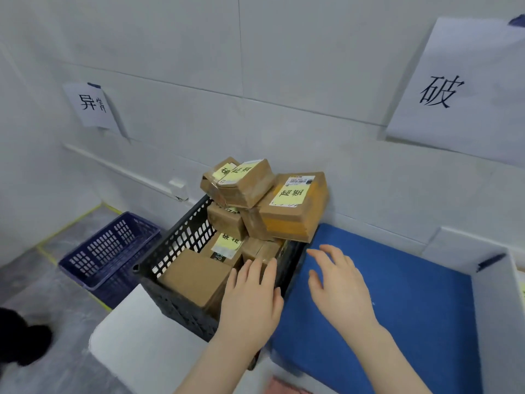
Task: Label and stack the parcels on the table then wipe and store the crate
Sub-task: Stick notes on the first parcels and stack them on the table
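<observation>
- Currently, the black perforated plastic crate [181, 240] stands just left of the flat blue mat [397, 280], heaped above its rim with brown cardboard parcels [292, 214] bearing yellow labels.
- Left hand [250, 297]: fingers straight, laid over the crate's near right corner; it grips nothing.
- Right hand [341, 288]: fingers spread and relaxed, empty, over the mat, just right of the crate.

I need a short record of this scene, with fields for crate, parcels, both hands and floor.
crate: black crate, full
parcels: brown parcels piled above its rim, several with yellow labels
left hand: open, fingers on a parcel in the crate
right hand: open, above the blue mat
floor: blue basket left of the crate
</observation>
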A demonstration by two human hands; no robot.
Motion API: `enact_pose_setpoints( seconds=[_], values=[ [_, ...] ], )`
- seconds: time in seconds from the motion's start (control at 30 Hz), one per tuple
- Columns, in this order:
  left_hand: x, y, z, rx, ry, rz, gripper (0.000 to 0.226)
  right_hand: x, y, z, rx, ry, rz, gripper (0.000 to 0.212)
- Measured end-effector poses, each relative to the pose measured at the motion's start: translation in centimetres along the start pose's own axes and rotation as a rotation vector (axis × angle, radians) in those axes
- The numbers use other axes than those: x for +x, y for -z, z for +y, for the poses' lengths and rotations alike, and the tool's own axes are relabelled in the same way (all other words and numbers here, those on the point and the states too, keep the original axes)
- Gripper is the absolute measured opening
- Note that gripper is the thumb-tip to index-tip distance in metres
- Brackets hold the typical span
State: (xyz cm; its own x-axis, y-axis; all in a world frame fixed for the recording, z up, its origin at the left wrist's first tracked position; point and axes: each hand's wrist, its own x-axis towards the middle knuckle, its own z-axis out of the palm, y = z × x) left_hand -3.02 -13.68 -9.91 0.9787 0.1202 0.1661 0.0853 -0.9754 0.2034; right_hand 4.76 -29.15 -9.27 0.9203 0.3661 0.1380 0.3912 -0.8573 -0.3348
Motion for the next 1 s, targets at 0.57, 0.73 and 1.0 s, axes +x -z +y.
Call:
enact_pose_setpoints(
  seconds=[0.57, 0.73, 1.0],
  values=[
    [20.1, -2.2, -5.5, -0.406, -0.155, -0.195, 0.052, 15.7, -2.4, 0.3, 0.377, -0.237, 0.15, 0.042],
    [21.2, -2.2, -4.2, -0.488, -0.275, -0.225, 0.061, 14.2, -2.2, 1.3, 0.515, -0.238, 0.185, 0.039],
    [19.0, -1.9, -3.4, -0.429, -0.403, -0.05, 0.062, 11.1, -1.1, -0.2, 0.47, -0.16, 0.346, 0.04]
  ],
)
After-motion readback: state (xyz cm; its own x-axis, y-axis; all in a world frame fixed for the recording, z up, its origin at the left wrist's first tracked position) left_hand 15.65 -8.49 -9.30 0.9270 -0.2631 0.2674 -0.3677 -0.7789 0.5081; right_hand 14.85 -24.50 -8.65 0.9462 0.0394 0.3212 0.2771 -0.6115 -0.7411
